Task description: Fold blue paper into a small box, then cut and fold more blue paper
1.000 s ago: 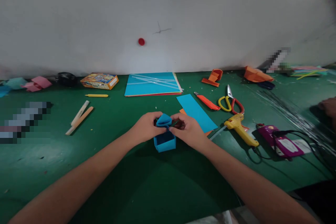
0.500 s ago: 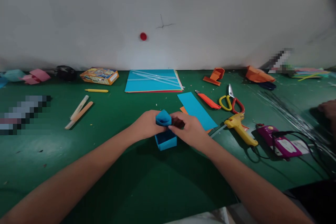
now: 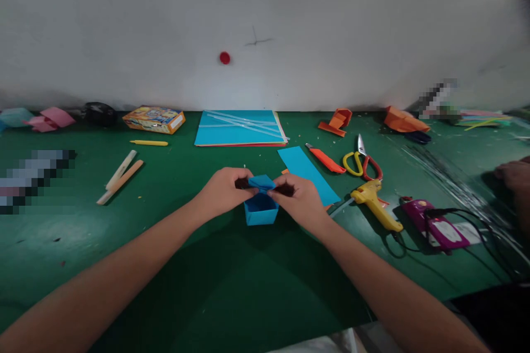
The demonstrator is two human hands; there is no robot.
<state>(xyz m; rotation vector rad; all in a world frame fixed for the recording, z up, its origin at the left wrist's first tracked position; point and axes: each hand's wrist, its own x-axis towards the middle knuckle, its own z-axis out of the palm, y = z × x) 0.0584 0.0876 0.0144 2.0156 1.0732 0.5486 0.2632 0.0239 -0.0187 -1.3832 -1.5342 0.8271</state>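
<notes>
A small blue paper box (image 3: 261, 217) with an open top sits between my hands above the green table. At its far side rises a folded blue paper flap (image 3: 261, 181). My left hand (image 3: 227, 192) pinches the flap's left side between thumb and fingers. From the right, my right hand (image 3: 298, 197) pinches the same flap, its thumb near the box's rim. Just beyond my right hand lies a flat blue paper strip (image 3: 309, 174), with a bit of orange paper showing under it.
To the right lie an orange cutter (image 3: 326, 159), scissors (image 3: 361, 160), a yellow glue gun (image 3: 377, 205) and a purple corded box (image 3: 434, 225). Blue sheets (image 3: 240, 129) lie behind. Leftward are a patterned box (image 3: 154, 119), yellow pen (image 3: 149, 143) and two sticks (image 3: 121, 181). Another person's hand (image 3: 515, 176) rests far right.
The blue flap has flattened from a rolled, pointed shape into a wider fold. My left fingers have shifted to its left edge, and the box's front has turned squarely toward me.
</notes>
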